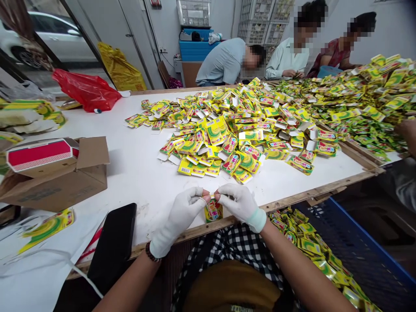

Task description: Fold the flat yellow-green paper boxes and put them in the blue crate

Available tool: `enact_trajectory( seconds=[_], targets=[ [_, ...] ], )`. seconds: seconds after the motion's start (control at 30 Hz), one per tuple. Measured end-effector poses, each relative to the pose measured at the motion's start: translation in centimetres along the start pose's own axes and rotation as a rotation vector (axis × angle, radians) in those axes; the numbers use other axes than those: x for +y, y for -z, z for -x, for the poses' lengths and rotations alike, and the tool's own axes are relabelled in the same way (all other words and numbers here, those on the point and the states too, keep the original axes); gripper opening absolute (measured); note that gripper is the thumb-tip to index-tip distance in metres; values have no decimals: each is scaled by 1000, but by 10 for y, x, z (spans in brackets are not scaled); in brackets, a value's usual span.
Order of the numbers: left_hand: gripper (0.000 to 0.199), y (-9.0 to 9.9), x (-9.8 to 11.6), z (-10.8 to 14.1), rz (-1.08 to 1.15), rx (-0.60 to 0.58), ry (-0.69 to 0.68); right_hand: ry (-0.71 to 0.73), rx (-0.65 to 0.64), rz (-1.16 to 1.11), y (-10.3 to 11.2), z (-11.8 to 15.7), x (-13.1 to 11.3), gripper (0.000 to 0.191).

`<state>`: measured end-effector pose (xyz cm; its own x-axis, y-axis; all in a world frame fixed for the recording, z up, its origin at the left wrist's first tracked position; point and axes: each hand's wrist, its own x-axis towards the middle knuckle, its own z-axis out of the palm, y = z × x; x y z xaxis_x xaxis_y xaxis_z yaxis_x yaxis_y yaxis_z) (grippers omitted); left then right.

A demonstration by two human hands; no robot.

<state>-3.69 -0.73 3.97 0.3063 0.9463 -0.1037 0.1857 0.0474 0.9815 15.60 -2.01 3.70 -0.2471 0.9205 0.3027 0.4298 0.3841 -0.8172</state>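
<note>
A small yellow and green box (213, 210) with red print stands at the table's front edge. My left hand (182, 216), in a white glove with bare fingertips, pinches the top left of this box. On its top right corner are the closed fingers of my right hand (238, 203), gloved the same way. Beyond both hands a large heap of similar small boxes (217, 130) spreads over the white table (136, 160); several show open white flaps.
At the left are a cardboard box (65, 186), a black phone (113, 238) and a red plastic bag (87, 91). A blue crate (364, 234) with more small boxes stands below the table at the right. Three people sit across the table.
</note>
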Motion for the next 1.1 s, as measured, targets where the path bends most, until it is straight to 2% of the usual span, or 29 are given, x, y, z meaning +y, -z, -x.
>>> enact_trajectory(
  seconds=[0.1,0.2,0.3,0.4,0.47,0.57,0.7,0.8,0.97,1.1],
  targets=[
    [20,1,2,-2,-5,17,3,-34,-15,19,0,-2,0,11],
    [18,1,-5,4,-90,45,-68,35,-50,30,1,1,4,13],
    [19,4,-17,18,-239,29,-292,141,-111,12,6,10,10,17],
    [28,7,-29,32,-384,27,-548,305,-142,51,10,24,15,24],
    [37,6,-32,37,-485,38,-644,385,-142,85,10,32,18,34],
    [39,1,-32,37,-528,55,-610,384,-121,99,5,38,21,44],
    [21,-6,-28,33,-340,156,-451,393,-59,57,-5,34,26,45],
    [14,-5,-29,32,-295,146,-509,411,-34,0,-8,30,31,42],
    [36,0,-32,34,-349,104,-641,372,-23,-49,-9,31,36,42],
    [38,-3,-36,33,-400,146,-607,337,-38,-60,-14,33,36,50]
  ],
)
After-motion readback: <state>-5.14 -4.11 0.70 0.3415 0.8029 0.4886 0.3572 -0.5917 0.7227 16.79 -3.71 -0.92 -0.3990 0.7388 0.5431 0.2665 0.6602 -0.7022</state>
